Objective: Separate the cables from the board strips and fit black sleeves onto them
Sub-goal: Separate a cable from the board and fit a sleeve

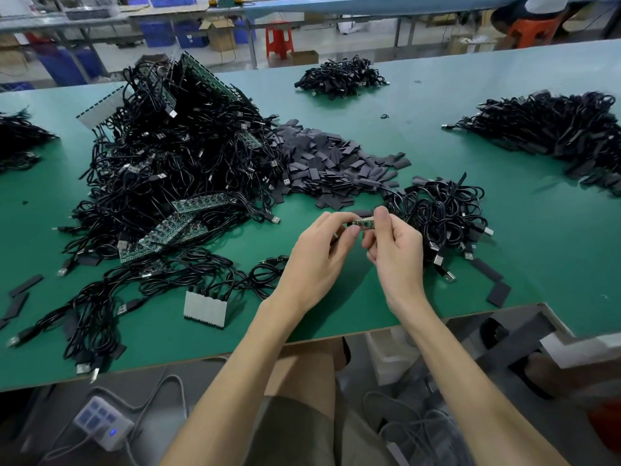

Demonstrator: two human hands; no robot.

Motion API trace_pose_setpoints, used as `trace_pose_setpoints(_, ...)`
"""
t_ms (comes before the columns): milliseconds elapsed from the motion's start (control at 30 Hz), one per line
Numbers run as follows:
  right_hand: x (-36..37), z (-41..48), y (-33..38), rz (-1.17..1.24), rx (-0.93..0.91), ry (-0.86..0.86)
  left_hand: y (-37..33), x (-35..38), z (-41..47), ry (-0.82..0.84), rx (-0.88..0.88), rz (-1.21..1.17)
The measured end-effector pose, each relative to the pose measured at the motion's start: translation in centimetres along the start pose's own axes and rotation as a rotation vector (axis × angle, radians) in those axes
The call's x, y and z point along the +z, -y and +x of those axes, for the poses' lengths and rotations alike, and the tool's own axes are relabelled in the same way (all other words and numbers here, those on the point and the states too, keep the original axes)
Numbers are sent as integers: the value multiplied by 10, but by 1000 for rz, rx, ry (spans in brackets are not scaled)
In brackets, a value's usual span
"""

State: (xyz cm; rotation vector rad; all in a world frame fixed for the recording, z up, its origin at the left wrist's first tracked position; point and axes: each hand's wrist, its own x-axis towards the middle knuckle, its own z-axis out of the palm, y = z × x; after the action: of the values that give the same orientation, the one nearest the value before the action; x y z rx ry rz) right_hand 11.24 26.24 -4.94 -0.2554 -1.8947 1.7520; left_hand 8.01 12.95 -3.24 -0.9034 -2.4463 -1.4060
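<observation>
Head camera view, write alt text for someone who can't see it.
A left hand and right hand pinch a small green board piece between them over a green table. Beyond them lie a large tangle of black cables with board strips and a heap of black sleeves.

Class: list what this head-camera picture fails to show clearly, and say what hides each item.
1. Head view: the ends of the board, covered by the fingers of the left hand and right hand. Whether a sleeve is on it is unclear.
2. Head view: the board's components, too small to make out.
3. Head view: the strips, partly buried under cables.
4. Head view: the right pile, cut off by the frame edge.
</observation>
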Motion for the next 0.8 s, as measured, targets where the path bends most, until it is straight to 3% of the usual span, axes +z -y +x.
trace_pose_setpoints(133,1,0,2,63,31,6,3,0,-2,-59,-39,-75)
trace_pose_setpoints(300,2,0,3,58,-35,173,1,-4,-1,-111,-113,-182)
trace_pose_setpoints(533,0,1,2,42,-33,-24,-3,-15,19,5,-226,-305)
trace_pose_setpoints(667,4,1,5,119,-7,7,15,-20,56,9,-158,141)
trace_pose_setpoints(800,3,0,4,96,20,31,36,-15,84,270,-44,598)
